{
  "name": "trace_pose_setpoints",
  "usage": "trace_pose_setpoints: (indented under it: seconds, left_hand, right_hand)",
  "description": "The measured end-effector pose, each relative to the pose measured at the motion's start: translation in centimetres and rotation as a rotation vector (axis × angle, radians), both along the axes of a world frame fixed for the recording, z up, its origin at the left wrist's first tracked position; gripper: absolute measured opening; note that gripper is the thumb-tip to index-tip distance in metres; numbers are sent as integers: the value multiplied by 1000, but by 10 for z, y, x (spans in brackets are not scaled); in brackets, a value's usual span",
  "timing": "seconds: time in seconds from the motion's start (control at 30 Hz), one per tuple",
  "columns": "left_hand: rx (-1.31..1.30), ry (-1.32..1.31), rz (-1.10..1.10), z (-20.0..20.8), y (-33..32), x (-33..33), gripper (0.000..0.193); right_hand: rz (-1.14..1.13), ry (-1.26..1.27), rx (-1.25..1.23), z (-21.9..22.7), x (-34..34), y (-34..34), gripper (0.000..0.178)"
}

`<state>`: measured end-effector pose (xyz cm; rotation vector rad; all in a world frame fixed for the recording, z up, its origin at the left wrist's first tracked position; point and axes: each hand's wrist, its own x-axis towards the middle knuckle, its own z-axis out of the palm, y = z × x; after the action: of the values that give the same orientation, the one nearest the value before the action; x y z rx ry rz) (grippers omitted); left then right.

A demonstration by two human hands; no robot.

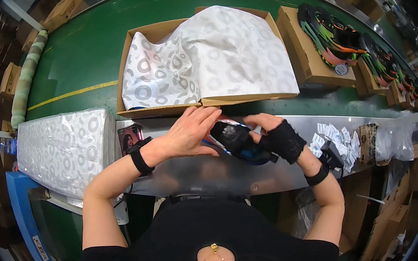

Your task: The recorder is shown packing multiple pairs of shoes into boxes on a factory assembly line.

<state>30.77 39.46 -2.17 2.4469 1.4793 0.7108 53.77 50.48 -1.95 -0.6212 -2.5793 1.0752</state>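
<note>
A shoe [236, 140] with a dark opening and white, red and blue parts lies on its length just in front of me, over the steel ledge [203, 177]. My left hand [193, 131] is closed on its left end, fingers along the far side and thumb nearer me. At the other end my right hand [276, 135], in a black fingerless glove, has curled fingers at the shoe's opening. The fingertips there are partly hidden. Just beyond both hands stands an open cardboard box [123, 79], its contents covered by white patterned tissue paper [243, 52].
A thick stack of patterned paper [63, 145] lies at the left, beside a small picture card [130, 137]. Loose white labels [339, 145] and clear plastic bags [396, 139] are at the right. Colourful shoes [328, 36] sit on boxes along the green conveyor belt [83, 54].
</note>
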Motion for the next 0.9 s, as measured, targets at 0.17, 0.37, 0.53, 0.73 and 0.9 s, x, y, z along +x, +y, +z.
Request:
trace_pose_setpoints:
  seconds: [0.17, 0.37, 0.53, 0.73, 0.9]
  left_hand:
    - [-138, 32, -65, -13, -7, -4, 87]
    - [-401, -337, -18, 17, -21, -16, 85]
    - [-589, -686, 23, 41, -40, -39, 71]
    - [-762, -997, 434, 45, -44, -68, 43]
    - [-485, -1508, 602, 38, 13, -125, 55]
  right_hand:
    - [120, -43, 67, 10, -24, -13, 21]
    - [87, -37, -374, 41, -50, -12, 23]
    - [98, 41, -663, 65, -78, -9, 23]
    - [-45, 203, -759, 57, -101, 1, 26]
    - [52, 11, -957, 14, -83, 3, 40]
